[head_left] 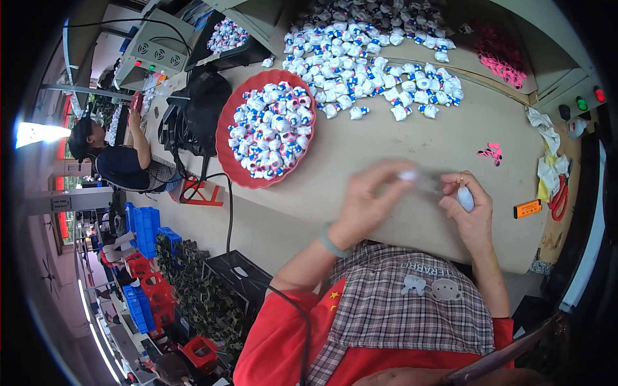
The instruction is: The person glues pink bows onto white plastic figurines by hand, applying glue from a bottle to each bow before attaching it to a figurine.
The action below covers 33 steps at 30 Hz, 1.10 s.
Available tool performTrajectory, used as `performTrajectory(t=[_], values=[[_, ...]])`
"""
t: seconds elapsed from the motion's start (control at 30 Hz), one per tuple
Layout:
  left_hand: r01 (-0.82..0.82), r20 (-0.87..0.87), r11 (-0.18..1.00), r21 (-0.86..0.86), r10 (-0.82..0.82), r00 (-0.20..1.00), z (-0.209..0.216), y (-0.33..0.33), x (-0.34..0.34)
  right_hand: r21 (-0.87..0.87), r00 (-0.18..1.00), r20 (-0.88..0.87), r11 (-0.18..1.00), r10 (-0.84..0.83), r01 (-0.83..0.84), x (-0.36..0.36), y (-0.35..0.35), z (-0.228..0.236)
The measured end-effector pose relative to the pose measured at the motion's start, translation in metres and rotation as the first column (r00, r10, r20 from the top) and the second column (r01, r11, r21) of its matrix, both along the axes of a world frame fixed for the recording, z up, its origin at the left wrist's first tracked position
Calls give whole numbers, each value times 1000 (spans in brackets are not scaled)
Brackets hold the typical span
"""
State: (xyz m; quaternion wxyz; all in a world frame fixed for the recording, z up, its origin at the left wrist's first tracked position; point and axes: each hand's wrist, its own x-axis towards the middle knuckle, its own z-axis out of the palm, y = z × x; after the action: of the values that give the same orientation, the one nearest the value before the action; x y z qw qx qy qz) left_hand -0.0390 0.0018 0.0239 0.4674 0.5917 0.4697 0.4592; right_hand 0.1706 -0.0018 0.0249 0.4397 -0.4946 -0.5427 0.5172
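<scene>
Over the tan table [386, 143], blue crates [147, 231] beyond, left grip [365, 202] pinches a white piece [407, 175], right grip [477, 222] a bottle [465, 199].

Red scissors [559, 199] lie near an orange box [531, 209] at right. At left are a co-worker [123, 164], blue crates [147, 231], red stools [156, 289] and, farther, a machine [156, 48].

A patched plaid apron [399, 328] covers a red top [277, 338], with a greenish wristband [331, 242].
</scene>
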Motion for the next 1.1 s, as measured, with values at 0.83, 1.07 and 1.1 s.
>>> performTrajectory(t=[0.83, 1.07, 1.1], values=[[95, -711, 875, 474, 317, 627, -4, 93, 15, -138, 998, 69, 990, 10, 0, 36, -9, -4], [135, 343, 952, -273, -35, 939, -1, 60, 17, -64, 984, -167, 997, -62, 51, 42, -7, -6], [144, 348, 949, -280, -40, 937, -1, 55, 18, -71, 984, -161, 996, -71, 60, 44, -7, -4]])
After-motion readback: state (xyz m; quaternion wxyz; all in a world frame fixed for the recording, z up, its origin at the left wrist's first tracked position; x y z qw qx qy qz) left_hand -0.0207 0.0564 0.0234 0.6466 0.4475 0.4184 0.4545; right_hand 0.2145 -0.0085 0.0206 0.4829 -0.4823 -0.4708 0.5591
